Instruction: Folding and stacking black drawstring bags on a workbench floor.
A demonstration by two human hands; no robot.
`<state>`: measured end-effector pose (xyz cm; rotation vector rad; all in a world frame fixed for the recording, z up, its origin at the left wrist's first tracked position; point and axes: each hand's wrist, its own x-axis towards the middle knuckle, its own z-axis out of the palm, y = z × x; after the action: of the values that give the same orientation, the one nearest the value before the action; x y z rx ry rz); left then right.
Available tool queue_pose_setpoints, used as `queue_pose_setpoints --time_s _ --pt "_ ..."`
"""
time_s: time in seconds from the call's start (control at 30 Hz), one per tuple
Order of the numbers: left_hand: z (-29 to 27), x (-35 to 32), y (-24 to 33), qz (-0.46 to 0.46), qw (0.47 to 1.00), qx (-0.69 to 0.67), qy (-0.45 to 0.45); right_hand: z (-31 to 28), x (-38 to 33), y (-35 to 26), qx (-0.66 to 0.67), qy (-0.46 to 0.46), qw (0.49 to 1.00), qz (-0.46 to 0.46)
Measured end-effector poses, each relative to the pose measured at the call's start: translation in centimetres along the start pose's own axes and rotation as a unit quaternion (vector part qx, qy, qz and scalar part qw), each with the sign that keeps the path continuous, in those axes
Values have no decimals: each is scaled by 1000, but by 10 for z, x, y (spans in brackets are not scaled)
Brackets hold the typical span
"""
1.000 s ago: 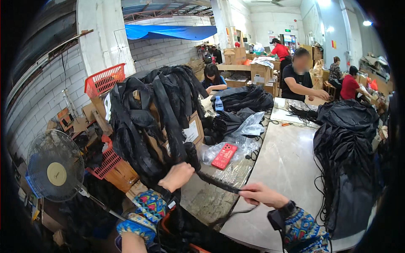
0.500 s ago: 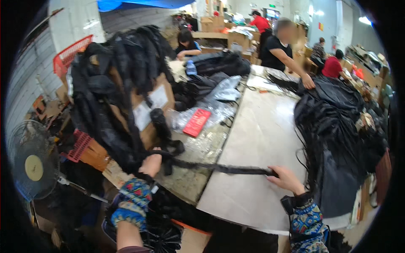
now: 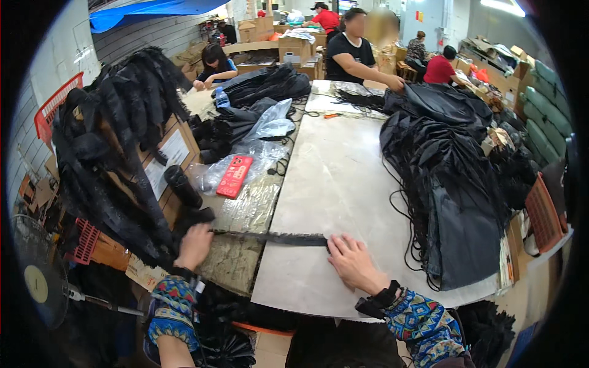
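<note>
A narrow black fabric strip (image 3: 297, 240) runs nearly straight across the near part of the table. My left hand (image 3: 195, 245) is closed over its left part, fingertips slightly blurred, beside loose black fabric. At the strip's right end, my right hand (image 3: 354, 264) lies flat on the pale tabletop (image 3: 331, 178) with fingers stretched out and fingertips touching the strip. To the left, many black strips (image 3: 116, 122) drape over a cardboard box (image 3: 175, 144). A dark rolled bundle (image 3: 183, 186) stands just beyond my left hand.
A red patterned phone case (image 3: 235, 176) lies on clear plastic. Black gathered fabric with cords (image 3: 448, 184) covers the table's right side. Across the table, a person in black (image 3: 353, 55) handles it. A fan (image 3: 43, 288) stands at lower left; a water bottle (image 3: 221, 97) is farther back.
My right hand has gone from pinching the strip's end to lying flat on the tabletop. The strip now lies lower and straighter. The whole view has shifted, and the person across is more upright.
</note>
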<state>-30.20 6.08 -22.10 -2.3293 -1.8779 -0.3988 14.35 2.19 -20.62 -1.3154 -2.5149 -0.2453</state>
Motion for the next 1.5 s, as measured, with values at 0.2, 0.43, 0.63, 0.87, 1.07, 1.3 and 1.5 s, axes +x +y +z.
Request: queue_pose_setpoints --time_s 0.2,0.43,0.63,0.87,1.07,1.3,1.5 --pt "-20 -4 -52 -239 968 -14 -71 -11 1 -7 54 -18 998 -2" --pt "-58 -1 127 15 996 -92 -14 -45 -41 16 143 -62 986 55" --pt "-36 3 152 104 986 -5 -129 -86 -91 40 99 -5 995 32" --pt "-64 43 223 219 961 -112 -125 -98 -196 172 -171 46 946 273" --pt "-67 77 357 165 858 -434 -222 -160 -183 123 92 -11 971 221" --pt "-12 146 469 112 901 -409 -88 -147 -182 140 68 68 964 249" --pt "6 146 448 111 915 -386 37 -115 -182 162 -159 172 901 365"
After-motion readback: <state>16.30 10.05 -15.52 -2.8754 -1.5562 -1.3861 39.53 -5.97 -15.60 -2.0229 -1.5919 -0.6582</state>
